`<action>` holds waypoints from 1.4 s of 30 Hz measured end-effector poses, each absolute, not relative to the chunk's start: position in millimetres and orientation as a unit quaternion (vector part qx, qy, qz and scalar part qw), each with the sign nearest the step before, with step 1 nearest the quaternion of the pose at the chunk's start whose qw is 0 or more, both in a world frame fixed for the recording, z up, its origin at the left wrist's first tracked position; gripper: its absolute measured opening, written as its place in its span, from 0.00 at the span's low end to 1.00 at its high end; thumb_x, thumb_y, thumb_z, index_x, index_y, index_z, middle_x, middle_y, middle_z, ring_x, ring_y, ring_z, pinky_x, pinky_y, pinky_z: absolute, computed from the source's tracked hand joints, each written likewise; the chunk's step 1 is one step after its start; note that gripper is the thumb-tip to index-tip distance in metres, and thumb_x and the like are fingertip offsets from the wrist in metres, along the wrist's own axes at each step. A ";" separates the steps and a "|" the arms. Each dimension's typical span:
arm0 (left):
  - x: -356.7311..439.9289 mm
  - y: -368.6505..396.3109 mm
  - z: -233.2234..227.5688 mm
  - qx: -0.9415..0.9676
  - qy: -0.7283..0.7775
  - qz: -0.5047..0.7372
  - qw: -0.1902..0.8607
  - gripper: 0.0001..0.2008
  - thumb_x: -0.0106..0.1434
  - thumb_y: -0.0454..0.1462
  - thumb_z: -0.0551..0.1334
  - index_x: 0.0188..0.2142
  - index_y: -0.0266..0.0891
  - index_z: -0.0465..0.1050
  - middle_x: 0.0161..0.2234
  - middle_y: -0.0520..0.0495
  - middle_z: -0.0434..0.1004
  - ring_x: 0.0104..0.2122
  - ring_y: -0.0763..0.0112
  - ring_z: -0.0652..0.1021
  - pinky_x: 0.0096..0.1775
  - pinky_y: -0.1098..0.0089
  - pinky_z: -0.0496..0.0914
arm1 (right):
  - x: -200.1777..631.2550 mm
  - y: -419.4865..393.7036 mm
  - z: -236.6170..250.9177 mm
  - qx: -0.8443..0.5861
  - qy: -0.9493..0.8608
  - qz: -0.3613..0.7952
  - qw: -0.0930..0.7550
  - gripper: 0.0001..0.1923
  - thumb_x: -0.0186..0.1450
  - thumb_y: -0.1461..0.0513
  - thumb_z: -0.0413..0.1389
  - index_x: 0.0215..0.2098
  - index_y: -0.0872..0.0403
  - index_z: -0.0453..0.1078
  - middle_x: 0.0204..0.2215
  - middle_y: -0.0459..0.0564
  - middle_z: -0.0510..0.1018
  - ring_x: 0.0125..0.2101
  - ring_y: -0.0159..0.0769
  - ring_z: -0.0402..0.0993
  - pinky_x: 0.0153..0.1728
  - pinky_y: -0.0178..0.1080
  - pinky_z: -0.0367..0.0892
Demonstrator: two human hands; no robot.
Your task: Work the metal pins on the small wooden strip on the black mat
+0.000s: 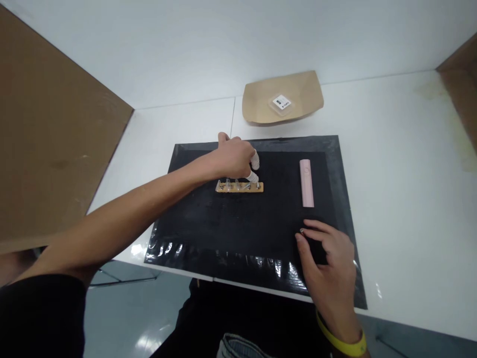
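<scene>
Strip flat on black mat, long axis left-right, pegs pointing up. Left hand at its right end, taped fingertips pinched narrow on the end peg. Right hand on mat near edge, grip closed on a tiny metal piece. Pink bar lengthwise front-back, right of strip. Paper tray behind, on white surface.

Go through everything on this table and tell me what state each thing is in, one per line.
Wooden strip: flat on the black mat, small metal pieces standing in it.
Left hand: fingertips wrapped white, touching the strip's right end.
Right hand: pinching a small metal piece.
Pink bar: lying flat, untouched.
Paper tray: holds a small clear packet.
</scene>
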State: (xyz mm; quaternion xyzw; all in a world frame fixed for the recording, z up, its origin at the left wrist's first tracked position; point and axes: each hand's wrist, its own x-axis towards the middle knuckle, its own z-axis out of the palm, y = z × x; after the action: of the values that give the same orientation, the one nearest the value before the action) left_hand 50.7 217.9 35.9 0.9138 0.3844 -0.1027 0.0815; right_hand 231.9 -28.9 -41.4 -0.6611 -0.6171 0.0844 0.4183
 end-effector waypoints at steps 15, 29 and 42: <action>45.2 223.2 41.9 0.910 0.384 -0.127 0.088 0.10 0.60 0.38 0.67 0.40 0.42 0.85 0.40 0.44 0.82 0.46 0.54 0.74 0.55 0.47 0.60 | 231.7 -29.1 -40.7 -0.665 -0.616 0.084 0.413 0.02 0.74 0.62 0.59 0.43 0.53 0.72 0.44 0.54 0.82 0.46 0.44 0.78 0.49 0.48 0.68; 42.0 225.0 32.2 0.904 0.410 -0.051 0.115 0.14 0.64 0.49 0.68 0.45 0.49 0.85 0.57 0.43 0.80 0.58 0.48 0.67 0.58 0.47 0.53 | 231.6 -28.2 -41.9 -0.667 -0.616 0.085 0.411 0.02 0.74 0.62 0.59 0.43 0.52 0.72 0.44 0.53 0.82 0.46 0.45 0.78 0.49 0.49 0.68; 46.0 213.5 35.1 0.911 0.389 -0.088 0.105 0.10 0.61 0.37 0.63 0.37 0.44 0.86 0.60 0.42 0.79 0.63 0.46 0.66 0.60 0.43 0.51 | 230.9 -28.2 -41.1 -0.666 -0.616 0.082 0.414 0.02 0.74 0.62 0.59 0.42 0.53 0.73 0.44 0.54 0.82 0.46 0.45 0.78 0.48 0.48 0.68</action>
State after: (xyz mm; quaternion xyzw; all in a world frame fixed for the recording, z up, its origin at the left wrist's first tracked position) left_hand 46.0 213.5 35.1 0.9112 0.3886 -0.0876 0.1047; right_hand 230.9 -28.2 -41.1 -0.6657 -0.6156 0.0824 0.4136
